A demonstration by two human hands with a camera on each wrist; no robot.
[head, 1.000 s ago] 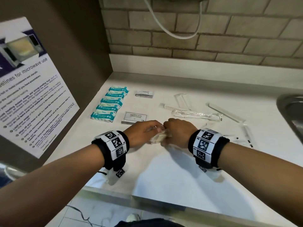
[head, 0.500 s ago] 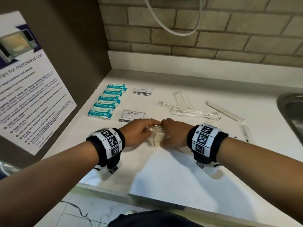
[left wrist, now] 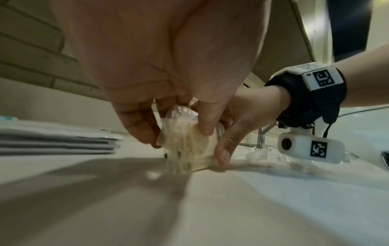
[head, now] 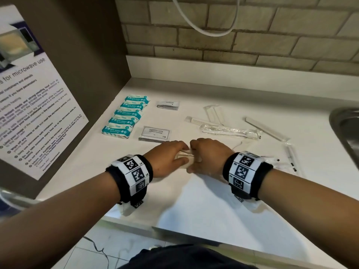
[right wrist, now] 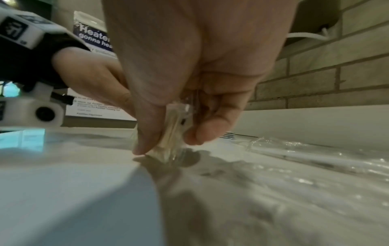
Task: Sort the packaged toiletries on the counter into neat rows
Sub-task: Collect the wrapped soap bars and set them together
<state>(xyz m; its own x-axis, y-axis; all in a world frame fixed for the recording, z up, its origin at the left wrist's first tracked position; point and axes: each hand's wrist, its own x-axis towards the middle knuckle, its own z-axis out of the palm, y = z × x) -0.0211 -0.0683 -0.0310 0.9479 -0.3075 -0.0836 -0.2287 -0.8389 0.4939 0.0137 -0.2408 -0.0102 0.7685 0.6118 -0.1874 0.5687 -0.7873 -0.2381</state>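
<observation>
Pinching a small stack of clear packets [head: 185, 159] upright on edge against the counter [head: 204, 200], the left hand [head: 167, 159] and right hand [head: 209, 157] grip opposite ends, just before the shampoo sachets [head: 155, 133].

Both hands meet, fingers curled — left hand [head: 168, 156], right hand [head: 210, 153].

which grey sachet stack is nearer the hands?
The shampoo-with-conditioner stack, just beyond the left hand. The other grey sachet stack lies farther back toward the wall.

Bright head view; dim, blurred, edge-warped wrist views.
</observation>
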